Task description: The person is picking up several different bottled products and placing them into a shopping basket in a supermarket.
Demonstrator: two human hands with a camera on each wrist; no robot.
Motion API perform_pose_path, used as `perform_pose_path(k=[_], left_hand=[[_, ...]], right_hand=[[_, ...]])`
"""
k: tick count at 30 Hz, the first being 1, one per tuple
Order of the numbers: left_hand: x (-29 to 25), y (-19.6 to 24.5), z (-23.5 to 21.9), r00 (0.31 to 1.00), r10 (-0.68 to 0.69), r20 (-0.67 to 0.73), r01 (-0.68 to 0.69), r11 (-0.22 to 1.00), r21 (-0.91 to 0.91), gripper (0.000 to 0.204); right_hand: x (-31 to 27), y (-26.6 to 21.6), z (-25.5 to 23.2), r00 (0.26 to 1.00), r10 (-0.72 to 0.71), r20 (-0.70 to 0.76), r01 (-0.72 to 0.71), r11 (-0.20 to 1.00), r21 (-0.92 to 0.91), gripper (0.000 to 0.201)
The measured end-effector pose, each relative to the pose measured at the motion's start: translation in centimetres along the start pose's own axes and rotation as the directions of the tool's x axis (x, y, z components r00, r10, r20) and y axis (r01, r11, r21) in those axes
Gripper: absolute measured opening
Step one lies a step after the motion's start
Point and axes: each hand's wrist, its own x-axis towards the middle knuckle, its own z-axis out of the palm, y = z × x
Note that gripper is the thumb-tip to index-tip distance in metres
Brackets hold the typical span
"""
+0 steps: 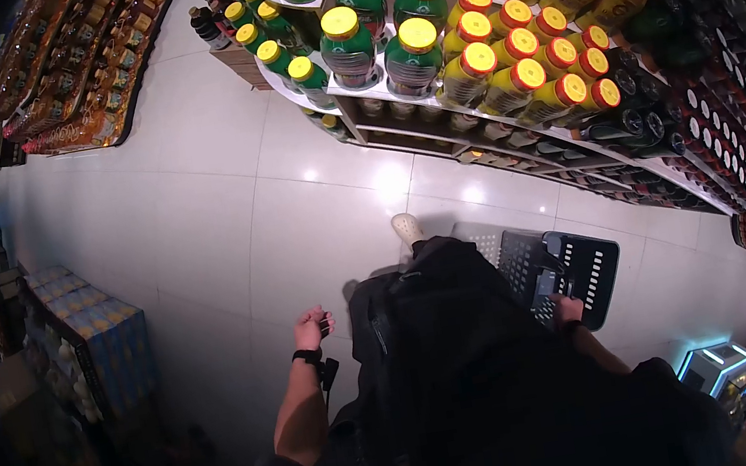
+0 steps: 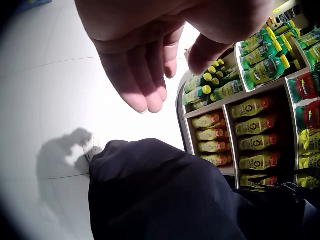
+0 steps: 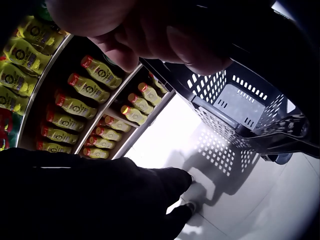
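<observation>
My left hand (image 1: 312,329) hangs over the floor, holding nothing. In the left wrist view, its fingers (image 2: 137,82) are loosely bent, and the bottle shelves lie beyond them. On the other side, my right hand (image 1: 568,308) grips the handle of a dark shopping basket (image 1: 610,284) with slotted sides. The right wrist view has the fingers (image 3: 187,50) curled at that handle, mostly in shadow. Below them the basket's rim (image 3: 216,111) and bare bottom show, and the basket casts a shadow on the floor.
Ahead stands a display shelf (image 1: 398,142) with green yellow-capped bottles (image 1: 350,48) and yellow bottles (image 1: 470,74). Another bottle display (image 1: 100,81) is at the far left. Stacked boxes (image 1: 109,340) stand to the left. Pale tiles (image 1: 196,211) cover the floor; one light shoe (image 1: 407,228) shows.
</observation>
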Motion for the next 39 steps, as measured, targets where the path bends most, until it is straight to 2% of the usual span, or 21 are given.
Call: perform_pose_path(k=[1, 6, 7, 9, 11, 14, 15, 16, 18, 19, 20, 22, 25, 26, 28, 30, 31, 33, 35, 36, 39], left_hand=[[1.6, 1.0, -1.0, 1.0, -0.007, -0.008, 0.007, 1.0, 0.011, 0.019], [4.9, 2.3, -6.1, 0.996, -0.087, 0.017, 0.086, 0.995, 0.056, 0.024], [5.4, 2.3, -7.3, 0.994, -0.107, 0.027, 0.106, 0.993, 0.048, 0.026], [6.9, 2.5, -11.4, 0.991, -0.123, 0.045, 0.121, 0.992, 0.038, 0.027], [8.9, 3.3, -16.6, 0.986, -0.134, 0.098, 0.135, 0.991, -0.002, 0.031], [11.7, 5.5, -25.1, 0.981, -0.187, 0.04, 0.184, 0.98, 0.075, 0.031], [12.7, 6.4, -27.1, 0.979, -0.2, 0.032, 0.197, 0.977, 0.085, 0.03], [13.6, 7.0, -28.6, 0.98, -0.198, 0.037, 0.194, 0.977, 0.086, 0.03], [15.8, 9.4, -30.8, 0.986, -0.166, 0.026, 0.162, 0.98, 0.114, 0.029], [16.8, 10.9, -31.5, 0.988, -0.15, 0.028, 0.144, 0.978, 0.151, 0.029], [17.9, 11.9, -32.0, 0.988, -0.148, 0.039, 0.139, 0.976, 0.166, 0.029], [19.6, 13.5, -32.2, 0.991, -0.113, 0.076, 0.098, 0.979, 0.179, 0.029], [21.3, 16.4, -31.4, 0.989, -0.095, 0.111, 0.067, 0.971, 0.23, 0.027], [21.4, 17.1, -30.4, 0.985, -0.099, 0.139, 0.062, 0.967, 0.246, 0.027], [21.5, 20.1, -28.2, 0.979, -0.084, 0.185, 0.024, 0.952, 0.306, 0.026], [21.9, 22.4, -26.3, 0.972, -0.034, 0.231, -0.045, 0.943, 0.33, 0.025], [22.6, 23.5, -25.7, 0.97, -0.028, 0.24, -0.061, 0.933, 0.354, 0.025], [23.2, 25.5, -24.6, 0.962, 0.032, 0.27, -0.133, 0.921, 0.366, 0.026], [23.4, 27.1, -23.7, 0.964, 0.047, 0.26, -0.144, 0.917, 0.371, 0.026], [23.4, 28.0, -23.0, 0.965, 0.057, 0.254, -0.151, 0.918, 0.367, 0.026], [23.1, 30.2, -20.9, 0.973, 0.029, 0.227, -0.117, 0.916, 0.384, 0.026]], right_hand=[[-4.0, -4.0, 2.5, 0.999, -0.033, -0.014, 0.032, 0.996, -0.082, 0.017], [-6.2, -1.6, 6.7, 0.999, 0.004, -0.04, -0.009, 0.993, -0.121, 0.016], [-5.2, 0.0, 7.1, 0.986, -0.168, 0.015, 0.166, 0.947, -0.275, 0.019], [-8.1, -1.3, 10.4, 0.938, -0.334, 0.094, 0.342, 0.845, -0.411, 0.024], [-12.4, -3.7, 14.4, 1.0, 0.006, 0.01, -0.006, 1.0, -0.031, 0.022], [-17.9, -3.0, 20.8, 0.98, -0.137, -0.147, 0.11, 0.977, -0.182, 0.024], [-18.8, -3.1, 22.0, 0.999, -0.013, -0.037, 0.008, 0.991, -0.133, 0.027], [-19.6, -3.1, 23.3, 0.999, -0.015, -0.04, 0.01, 0.992, -0.13, 0.027], [-23.1, -5.3, 26.5, 0.971, -0.184, -0.15, 0.134, 0.947, -0.291, 0.023], [-20.6, -4.0, 28.5, 0.989, -0.096, -0.114, 0.074, 0.979, -0.19, 0.023], [-23.6, -5.8, 29.4, 0.993, -0.062, -0.105, 0.043, 0.983, -0.18, 0.024], [-20.8, -4.2, 32.0, 0.995, -0.102, 0.015, 0.103, 0.991, -0.09, 0.024], [-22.0, -6.0, 34.9, 0.997, -0.076, -0.004, 0.075, 0.993, -0.094, 0.026], [-23.7, -8.1, 35.7, 0.962, -0.269, -0.034, 0.25, 0.928, -0.274, 0.018], [-22.5, -8.6, 37.5, 0.99, -0.137, -0.04, 0.126, 0.969, -0.213, 0.029], [-21.4, -8.9, 38.8, 0.977, -0.198, -0.073, 0.173, 0.95, -0.26, 0.031], [-26.9, -14.6, 38.3, 0.989, -0.142, -0.044, 0.129, 0.965, -0.229, 0.033], [-25.4, -13.9, 38.9, 0.988, -0.144, -0.056, 0.132, 0.975, -0.18, 0.033], [-24.5, -13.9, 38.8, 0.984, -0.169, -0.061, 0.157, 0.972, -0.174, 0.032], [-24.5, -14.3, 38.5, 0.995, -0.09, -0.038, 0.083, 0.986, -0.147, 0.032], [-24.4, -15.5, 37.9, 0.987, -0.148, -0.06, 0.139, 0.981, -0.132, 0.033]])
